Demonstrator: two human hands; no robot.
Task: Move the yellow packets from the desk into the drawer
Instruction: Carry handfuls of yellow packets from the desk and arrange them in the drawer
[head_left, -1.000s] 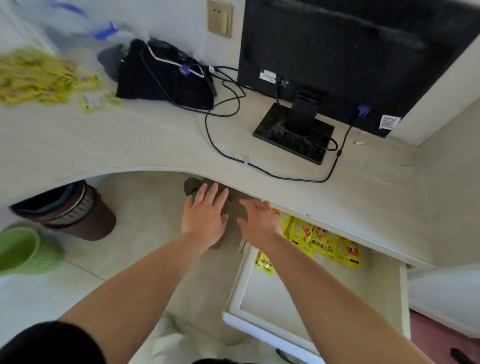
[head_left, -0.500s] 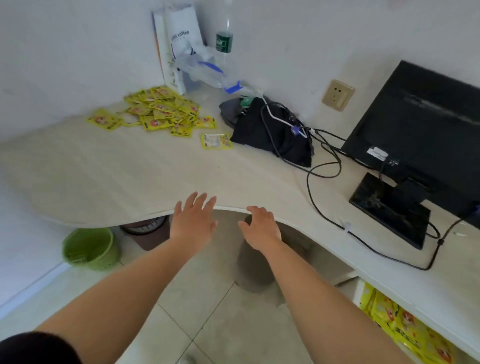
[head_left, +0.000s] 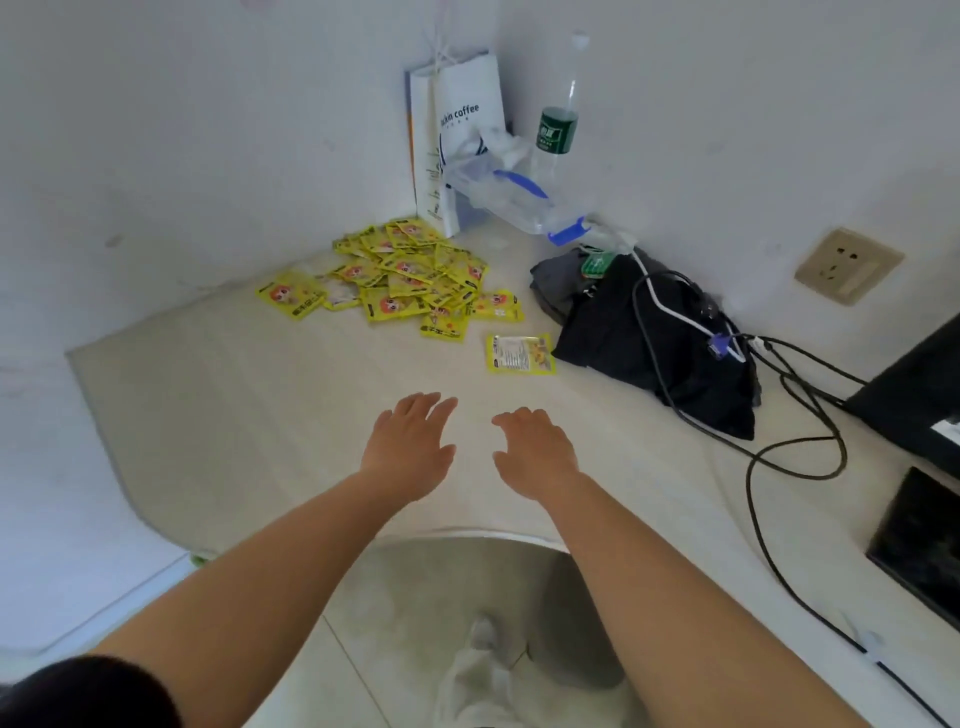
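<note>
A heap of yellow packets (head_left: 410, 275) lies in the far corner of the white desk (head_left: 249, 395). One single yellow packet (head_left: 519, 354) lies face down apart from the heap, closer to me. My left hand (head_left: 410, 447) and my right hand (head_left: 535, 449) hover side by side over the desk, palms down, fingers spread, holding nothing. Both are short of the single packet. The drawer is out of view.
A white paper coffee bag (head_left: 457, 135), a clear box with blue clips (head_left: 514, 202) and a green-labelled bottle (head_left: 558, 119) stand in the corner. A black bag (head_left: 660, 343) with cables (head_left: 779, 457) lies right of the packets. A wall socket (head_left: 847, 265) and monitor base (head_left: 919, 545) are at right.
My view swung left from the open drawer to the desk corner. Both empty hands rose from below the desk edge and moved forward over the desktop toward the packets.
</note>
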